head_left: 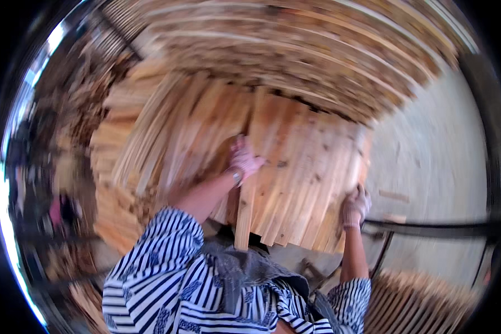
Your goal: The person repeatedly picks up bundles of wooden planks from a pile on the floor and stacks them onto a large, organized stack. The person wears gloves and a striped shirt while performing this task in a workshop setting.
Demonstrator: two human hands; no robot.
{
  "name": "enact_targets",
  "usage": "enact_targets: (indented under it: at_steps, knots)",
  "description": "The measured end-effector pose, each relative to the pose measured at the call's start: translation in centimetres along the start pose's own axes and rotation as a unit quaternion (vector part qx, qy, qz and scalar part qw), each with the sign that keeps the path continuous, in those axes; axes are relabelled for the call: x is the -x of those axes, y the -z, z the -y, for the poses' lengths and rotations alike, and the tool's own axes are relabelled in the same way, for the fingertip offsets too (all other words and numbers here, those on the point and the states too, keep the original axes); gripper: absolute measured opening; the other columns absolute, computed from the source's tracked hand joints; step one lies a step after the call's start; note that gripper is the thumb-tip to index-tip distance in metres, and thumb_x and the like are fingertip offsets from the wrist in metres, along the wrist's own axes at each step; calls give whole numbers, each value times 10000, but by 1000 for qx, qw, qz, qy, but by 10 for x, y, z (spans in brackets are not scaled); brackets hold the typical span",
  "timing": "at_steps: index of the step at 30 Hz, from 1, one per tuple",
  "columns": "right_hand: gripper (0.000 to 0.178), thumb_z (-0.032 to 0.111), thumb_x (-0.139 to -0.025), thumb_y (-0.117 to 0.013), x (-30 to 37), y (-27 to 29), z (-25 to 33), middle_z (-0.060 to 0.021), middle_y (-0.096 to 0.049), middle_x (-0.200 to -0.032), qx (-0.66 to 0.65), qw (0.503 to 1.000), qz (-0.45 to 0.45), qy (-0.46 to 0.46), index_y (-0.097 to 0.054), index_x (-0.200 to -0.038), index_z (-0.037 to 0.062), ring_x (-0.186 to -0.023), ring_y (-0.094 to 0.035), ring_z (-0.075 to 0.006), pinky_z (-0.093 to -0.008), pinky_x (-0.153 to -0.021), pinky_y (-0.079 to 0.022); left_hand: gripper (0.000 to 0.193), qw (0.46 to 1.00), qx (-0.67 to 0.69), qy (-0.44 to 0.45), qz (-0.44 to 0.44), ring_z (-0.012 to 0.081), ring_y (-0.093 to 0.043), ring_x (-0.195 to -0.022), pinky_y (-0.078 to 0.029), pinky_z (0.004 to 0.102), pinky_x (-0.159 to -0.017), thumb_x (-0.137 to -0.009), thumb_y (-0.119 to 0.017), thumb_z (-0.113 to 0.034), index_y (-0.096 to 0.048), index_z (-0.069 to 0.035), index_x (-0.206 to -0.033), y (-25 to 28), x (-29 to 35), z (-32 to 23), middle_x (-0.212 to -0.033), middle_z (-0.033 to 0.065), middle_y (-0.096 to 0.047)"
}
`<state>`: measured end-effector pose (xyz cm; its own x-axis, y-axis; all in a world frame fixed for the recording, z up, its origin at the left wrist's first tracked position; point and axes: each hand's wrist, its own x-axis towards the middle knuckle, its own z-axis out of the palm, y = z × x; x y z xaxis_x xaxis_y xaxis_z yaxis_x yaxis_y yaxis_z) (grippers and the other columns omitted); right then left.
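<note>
A row of wooden boards (295, 167) lies side by side in front of me. My left hand (245, 160), in a pale pink work glove, rests on the boards near the middle, with its thumb apart from the fingers. Beside it, a narrow board (244, 222) juts out toward my body past its neighbours. My right hand (357, 205), gloved too, is curled against the near right edge of the outermost board (346, 192). Blur hides its fingertips.
Beyond the boards rises a tall layered stack of timber (295, 55). At left lie thin strips (150, 128) and more piled wood (108, 172). A dark metal bar (440, 229) runs along the right, above a grey floor (428, 161). Slatted wood (412, 303) is at lower right.
</note>
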<state>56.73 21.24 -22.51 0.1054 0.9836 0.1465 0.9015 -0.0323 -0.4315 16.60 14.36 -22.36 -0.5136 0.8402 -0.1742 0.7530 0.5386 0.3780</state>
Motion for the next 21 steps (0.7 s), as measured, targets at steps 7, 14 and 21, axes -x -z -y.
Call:
enact_targets:
  at_steps: [7, 14, 21]
  knots:
    - [398, 160, -908, -654, 23, 12, 75, -271, -527, -1375, 49, 970, -82, 223, -615, -1300, 103, -1208, -547, -451, -504, -1019, -456, 1002, 957, 277, 79, -43, 446, -310, -1431, -303, 443, -1187, -731, -749, -296, -219, 2, -1527, 60, 7, 15, -1561, 298, -271]
    - [341, 35, -974, -546, 143, 1, 279, -175, -592, -1311, -309, 835, 84, 447, -613, -1308, 27, -1102, -625, -252, -349, -943, -508, 891, 901, 397, 55, -167, 381, -367, -1420, -322, 438, -1176, -822, -728, -391, -319, 26, -1495, 158, 44, 92, -1478, 289, -407]
    - [309, 47, -927, -577, 334, 13, 407, -174, -671, -1169, -361, 673, 377, 524, -628, -1229, 12, -1085, -636, -331, -403, -938, -512, 567, 861, 349, -95, -358, 367, -517, -1292, -429, 419, -1098, -891, -698, -220, -514, -69, -1405, 190, 245, 258, -1387, 178, -550]
